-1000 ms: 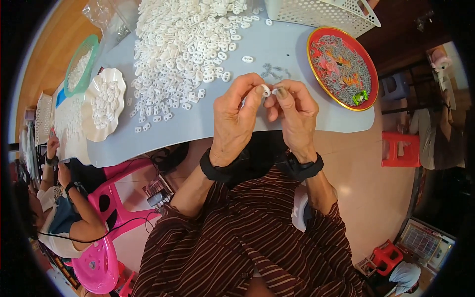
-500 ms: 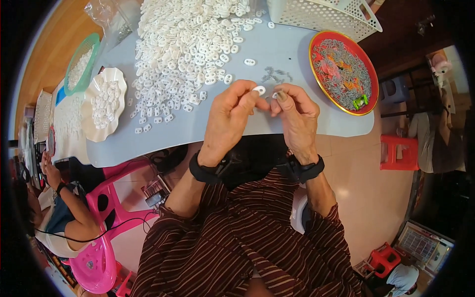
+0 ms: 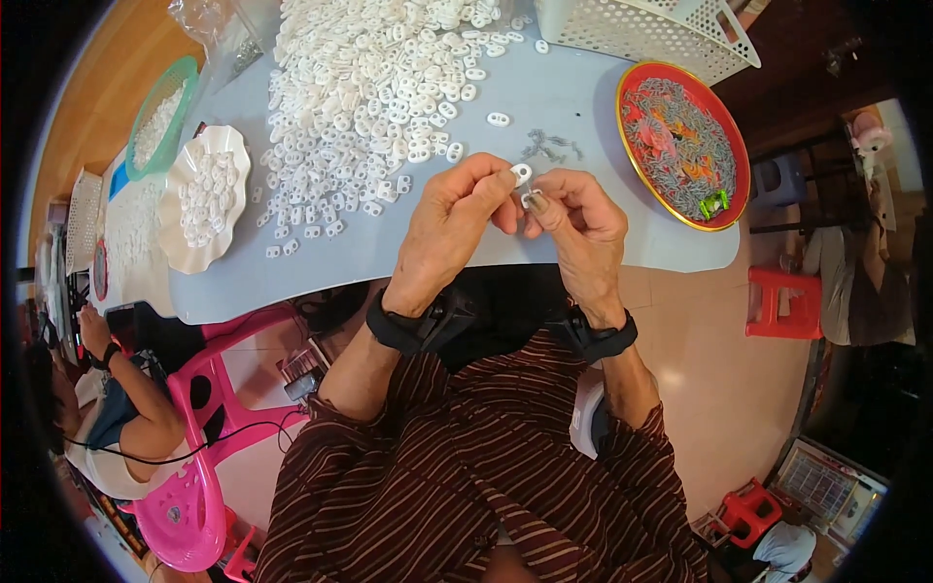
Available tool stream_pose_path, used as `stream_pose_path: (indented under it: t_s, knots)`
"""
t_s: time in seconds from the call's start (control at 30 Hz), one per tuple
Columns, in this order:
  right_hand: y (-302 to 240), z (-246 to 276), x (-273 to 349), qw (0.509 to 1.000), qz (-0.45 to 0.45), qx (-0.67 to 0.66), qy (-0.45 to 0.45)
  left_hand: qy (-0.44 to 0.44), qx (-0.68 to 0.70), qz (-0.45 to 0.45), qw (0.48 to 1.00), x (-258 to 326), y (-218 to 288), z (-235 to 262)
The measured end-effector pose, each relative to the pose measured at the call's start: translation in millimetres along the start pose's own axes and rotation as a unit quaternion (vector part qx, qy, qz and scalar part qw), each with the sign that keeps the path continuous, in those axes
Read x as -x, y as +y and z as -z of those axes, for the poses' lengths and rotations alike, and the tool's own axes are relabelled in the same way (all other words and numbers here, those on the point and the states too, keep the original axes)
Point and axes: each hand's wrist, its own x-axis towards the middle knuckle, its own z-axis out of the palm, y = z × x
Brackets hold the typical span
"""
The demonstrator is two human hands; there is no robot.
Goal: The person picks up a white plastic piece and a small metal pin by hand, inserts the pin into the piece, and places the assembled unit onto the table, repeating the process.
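Observation:
Between the thumb and fingers of my left hand [image 3: 449,222] is a small white oval plastic piece with holes [image 3: 522,174]. My right hand [image 3: 583,225] is closed in a pinch right beside it, thumb against fingers. What its fingertips grip is too small and too covered to make out. Just beyond my hands, several small grey pieces [image 3: 552,146] lie loose on the table, and a single white two-hole piece [image 3: 498,120] rests farther off. A large heap of like white pieces [image 3: 379,87] spreads over the table at the far left of my hands.
A red gold-rimmed tray [image 3: 742,185] of grey pieces stands at the right, near a white perforated basket [image 3: 641,44]. At the left are a scalloped cream dish [image 3: 240,194] and a green basket [image 3: 185,73]. A person [image 3: 146,418] sits left by a pink chair [image 3: 185,515].
My right fingertips have come closer to the white piece in my left hand, which has tilted and shifted slightly right. The view has moved a little.

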Motion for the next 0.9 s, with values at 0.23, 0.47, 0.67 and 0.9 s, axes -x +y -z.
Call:
stream_pose_path:
  t_s: [0.23,0.47,0.67,0.9]
  knots:
    - [0.3,0.8,-0.1,1.0,0.002,0.005,-0.014,0.003,-0.022,0.008,1.0,-0.4,2.7,2.0]
    - [-1.7,-2.6,1.1,1.0,-0.009,0.0,-0.002,-0.032,-0.079,-0.02,0.996,-2.7,1.8,7.4]
    - [-3.3,-2.7,2.3,0.999,-0.01,0.033,0.0,-0.061,-0.135,-0.046,0.988,-6.0,1.6,14.7]
    - [-2.1,-2.3,3.0,0.998,0.009,0.057,0.004,-0.086,-0.179,-0.05,0.979,-4.2,4.3,11.6]
